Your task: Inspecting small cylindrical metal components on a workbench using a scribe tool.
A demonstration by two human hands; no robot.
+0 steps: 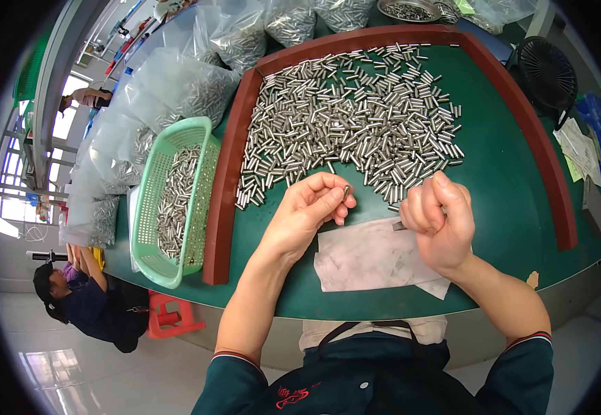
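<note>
Far off to the left of the left grip point(314, 202), a co-worker point(100, 301) in dark clothes and a dark cap, just beside a red plastic stool point(188, 319). On the same side, beyond the left grip, a curving row of clear plastic bags point(183, 90), filled with small silvery pieces. Nearer the left grip, a pale green mesh basket point(200, 200), long and narrow, with basket pins point(176, 200) loose inside it. Between basket and left grip, one bar of a red-brown frame point(226, 200), set on the green worktop point(487, 173) and running on round the far side and down the right.

At the left grip: thumb and fingertips pinched on a metal pin point(346, 191) — held up over the worktop. Beyond the left grip and out past the right grip point(439, 214), a broad spread of loose pins point(349, 117), lying at all angles. Toward the body from both, a pale, grey-smudged cloth point(356, 259), partly hidden by the right grip.

At the right grip: fingers curled in, closed like a fist, with a dark metallic end point(399, 225) at its left edge — impossible to tell whether gripped. Right of the right grip and nearer the body, a small tan scrap point(533, 279). Farther right and beyond, outside the frame, a black fan point(546, 72) and loose papers point(577, 149).
</note>
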